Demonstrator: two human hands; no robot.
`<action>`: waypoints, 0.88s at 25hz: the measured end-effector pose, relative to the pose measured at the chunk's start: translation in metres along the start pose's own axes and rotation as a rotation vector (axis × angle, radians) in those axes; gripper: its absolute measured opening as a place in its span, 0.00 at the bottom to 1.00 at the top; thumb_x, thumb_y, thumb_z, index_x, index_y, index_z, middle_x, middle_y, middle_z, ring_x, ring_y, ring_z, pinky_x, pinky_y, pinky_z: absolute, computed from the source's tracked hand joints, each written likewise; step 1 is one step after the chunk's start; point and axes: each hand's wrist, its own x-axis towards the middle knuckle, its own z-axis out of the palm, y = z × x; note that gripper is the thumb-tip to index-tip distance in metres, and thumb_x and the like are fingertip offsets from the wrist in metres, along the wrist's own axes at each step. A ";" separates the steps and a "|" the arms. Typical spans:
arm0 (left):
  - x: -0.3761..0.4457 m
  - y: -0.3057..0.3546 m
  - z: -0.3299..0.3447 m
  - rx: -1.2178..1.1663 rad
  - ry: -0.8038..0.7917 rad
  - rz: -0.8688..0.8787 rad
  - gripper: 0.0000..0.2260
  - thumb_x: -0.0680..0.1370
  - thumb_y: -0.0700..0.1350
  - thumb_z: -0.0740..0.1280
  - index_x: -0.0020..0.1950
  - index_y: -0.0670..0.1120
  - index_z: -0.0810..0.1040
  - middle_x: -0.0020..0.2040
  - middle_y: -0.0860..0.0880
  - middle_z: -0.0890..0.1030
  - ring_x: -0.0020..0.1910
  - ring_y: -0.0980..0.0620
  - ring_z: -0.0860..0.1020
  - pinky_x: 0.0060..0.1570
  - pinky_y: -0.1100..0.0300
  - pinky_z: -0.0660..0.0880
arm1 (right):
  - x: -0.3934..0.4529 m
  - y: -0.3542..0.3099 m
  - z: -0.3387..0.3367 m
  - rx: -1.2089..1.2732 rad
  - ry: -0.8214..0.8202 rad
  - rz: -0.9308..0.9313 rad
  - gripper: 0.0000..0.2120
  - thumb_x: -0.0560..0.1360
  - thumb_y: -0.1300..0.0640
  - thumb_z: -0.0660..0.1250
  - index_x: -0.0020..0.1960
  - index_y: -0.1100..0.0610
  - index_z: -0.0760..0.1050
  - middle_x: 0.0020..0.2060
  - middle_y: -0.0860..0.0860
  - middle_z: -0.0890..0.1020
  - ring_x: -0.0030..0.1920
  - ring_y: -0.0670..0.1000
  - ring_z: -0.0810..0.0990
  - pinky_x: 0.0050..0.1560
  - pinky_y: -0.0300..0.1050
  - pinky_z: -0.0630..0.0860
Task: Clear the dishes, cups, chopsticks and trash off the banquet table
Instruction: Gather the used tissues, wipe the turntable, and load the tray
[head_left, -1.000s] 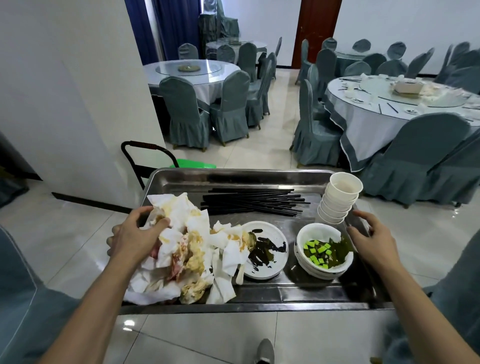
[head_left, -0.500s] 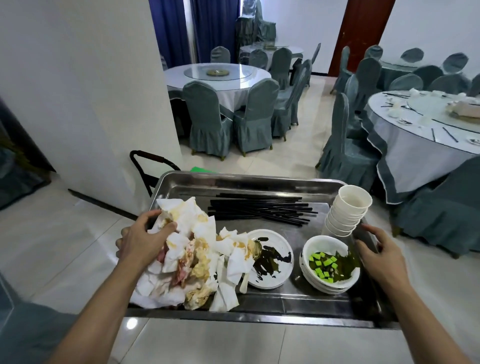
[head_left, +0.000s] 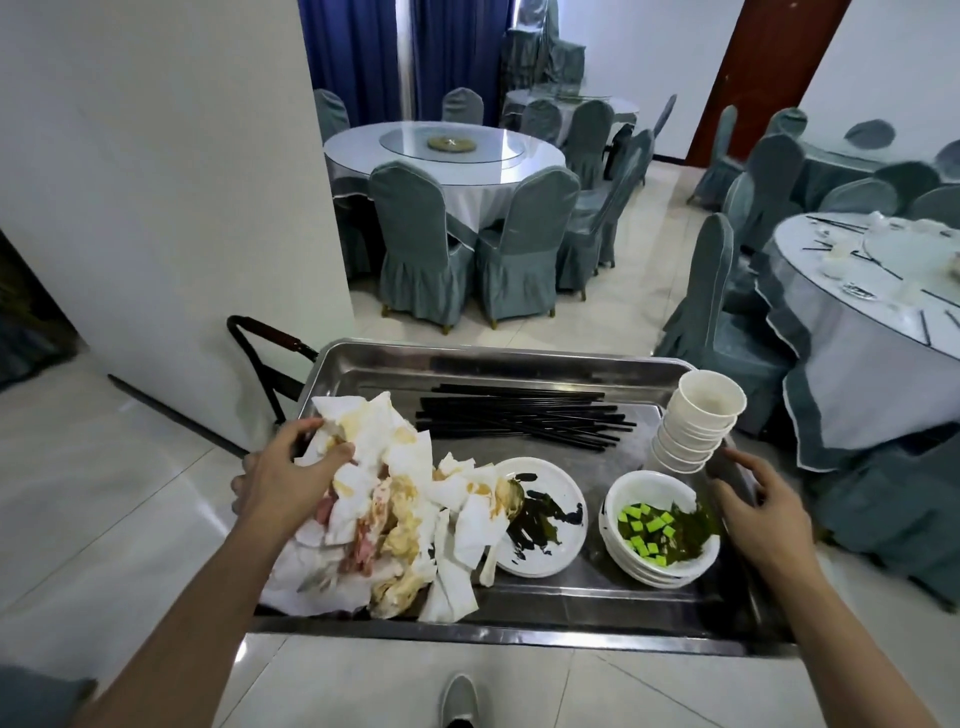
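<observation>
Dishes, cups, chopsticks and trash ride together on the steel tray (head_left: 519, 358) that fills the lower middle of the head view. Black chopsticks (head_left: 519, 421) lie in a loose bundle toward the tray's far side. A leaning stack of paper cups (head_left: 696, 426) stands at its right. A smeared white plate (head_left: 540, 512) and stacked bowls (head_left: 660, 535) with green scraps sit nearer the person.

The left hand (head_left: 291, 478) grips the tray's left edge, its thumb pressing the heap of stained napkins (head_left: 384, 509) that spills over that side. The right hand (head_left: 753, 493) rests on the right rim just beside the cups, fingers curved over the metal; I judge it holds the rim.

Compared with a second ago, the uncleared banquet table (head_left: 872, 332) has slid from the upper middle right to the right edge of the frame. The bare round table (head_left: 447, 156) has come toward the upper centre. The load sits as it did, and both hands keep their hold.

I read this as the person turning with the full tray, away from the table. That table still carries chopsticks and small dishes, so another trip looks necessary.
</observation>
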 end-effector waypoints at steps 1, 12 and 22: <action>0.017 0.006 0.009 0.000 0.004 0.001 0.27 0.65 0.69 0.71 0.63 0.67 0.74 0.67 0.43 0.76 0.66 0.36 0.73 0.67 0.43 0.66 | 0.019 -0.005 0.007 -0.002 0.000 0.004 0.18 0.75 0.50 0.71 0.64 0.41 0.76 0.57 0.54 0.83 0.57 0.57 0.80 0.52 0.49 0.73; 0.163 0.073 0.074 -0.023 -0.002 -0.044 0.31 0.60 0.73 0.66 0.62 0.67 0.74 0.66 0.45 0.77 0.66 0.39 0.74 0.67 0.41 0.69 | 0.200 -0.058 0.083 0.024 -0.070 0.014 0.19 0.77 0.50 0.70 0.66 0.38 0.73 0.60 0.55 0.82 0.57 0.57 0.80 0.58 0.60 0.79; 0.273 0.115 0.130 0.002 0.063 -0.142 0.34 0.60 0.74 0.66 0.64 0.66 0.74 0.66 0.44 0.77 0.65 0.39 0.75 0.66 0.42 0.70 | 0.369 -0.100 0.168 0.003 -0.162 -0.084 0.20 0.77 0.51 0.70 0.66 0.38 0.73 0.62 0.53 0.81 0.53 0.52 0.77 0.52 0.52 0.74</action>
